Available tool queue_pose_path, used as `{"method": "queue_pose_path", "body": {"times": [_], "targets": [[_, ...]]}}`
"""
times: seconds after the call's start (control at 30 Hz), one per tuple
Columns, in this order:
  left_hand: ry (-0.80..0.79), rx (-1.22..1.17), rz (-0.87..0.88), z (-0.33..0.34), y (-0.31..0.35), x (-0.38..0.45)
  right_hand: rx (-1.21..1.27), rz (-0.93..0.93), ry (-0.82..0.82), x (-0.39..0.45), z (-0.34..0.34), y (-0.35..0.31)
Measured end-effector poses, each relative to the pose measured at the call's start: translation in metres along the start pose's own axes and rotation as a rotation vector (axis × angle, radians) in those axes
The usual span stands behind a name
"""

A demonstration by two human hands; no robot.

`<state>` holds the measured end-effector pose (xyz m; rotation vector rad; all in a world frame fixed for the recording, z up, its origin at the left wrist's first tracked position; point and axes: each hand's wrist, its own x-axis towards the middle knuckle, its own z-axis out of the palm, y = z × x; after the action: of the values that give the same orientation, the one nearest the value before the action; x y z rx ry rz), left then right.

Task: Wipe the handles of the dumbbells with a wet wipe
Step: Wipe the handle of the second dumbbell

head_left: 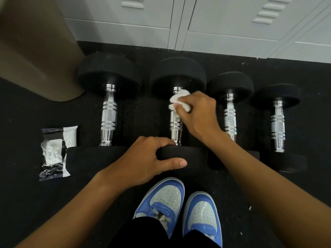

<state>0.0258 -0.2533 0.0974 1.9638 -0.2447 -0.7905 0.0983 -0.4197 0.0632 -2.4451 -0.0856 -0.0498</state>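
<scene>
Setting: dark speckled rubber floor (26, 203), pale metal lockers (223, 24) along the far edge, tan bin (35, 51) at far left.
Dumbbells: four in a row, chrome handles running away from the person, black heads at each end. Counting from the left: first dumbbell (108, 115), second dumbbell (176, 129), third dumbbell (230, 119), fourth dumbbell (277, 126).
Wet wipe: white wet wipe (179, 102), bunched, pressed on the far part of the second dumbbell's handle, just below its far head.
Right hand: right hand (198, 113) has its fingers curled round the wipe, holding it against the handle.
Left hand: left hand (152, 160) grips the near head of the second dumbbell, fingers over the top, thumb along the near face; judged to be steadying it.
Packet: opened wipe packet (55, 153) lies flat on the floor, left of the first dumbbell, apart from it.
Feet: blue and white shoes (179, 203) at near centre.
Step in hand: wiping the second handle, at its far end.
Next move: likely calls for drawing the wipe toward the near collar while the left hand keeps the dumbbell from rolling. Which other handles are done I cannot tell.
Writing: none legible; print on the packet too small and blurred, no brand readable on shoes or dumbbells.
</scene>
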Motion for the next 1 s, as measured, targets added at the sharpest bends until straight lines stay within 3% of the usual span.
{"method": "queue_pose_path", "body": {"times": [0.13,0.33,0.47,0.5,0.67,0.8,0.87,1.0], "targets": [[-0.006,-0.013,-0.007,0.001,0.0,0.001,0.032,0.216,0.016,0.026,0.003,0.003],[-0.009,0.001,-0.001,0.0,-0.003,-0.001,-0.042,-0.034,-0.002,-0.007,0.004,0.005],[-0.004,-0.002,-0.007,0.002,-0.002,0.0,0.099,0.303,0.013,0.021,0.001,0.009],[-0.003,0.001,-0.009,0.002,-0.001,0.0,0.095,0.308,0.028,0.027,0.005,0.008],[-0.008,-0.008,-0.015,0.0,-0.001,-0.001,-0.023,-0.005,-0.011,-0.002,0.007,-0.001],[-0.013,-0.001,-0.015,0.001,-0.002,0.0,0.057,0.242,-0.052,0.016,-0.007,0.007],[-0.013,0.01,-0.01,0.002,-0.002,0.0,-0.003,0.239,-0.033,0.031,-0.002,0.005],[-0.012,0.017,-0.006,0.001,-0.003,-0.001,-0.094,-0.073,-0.067,0.008,0.008,-0.005]]}}
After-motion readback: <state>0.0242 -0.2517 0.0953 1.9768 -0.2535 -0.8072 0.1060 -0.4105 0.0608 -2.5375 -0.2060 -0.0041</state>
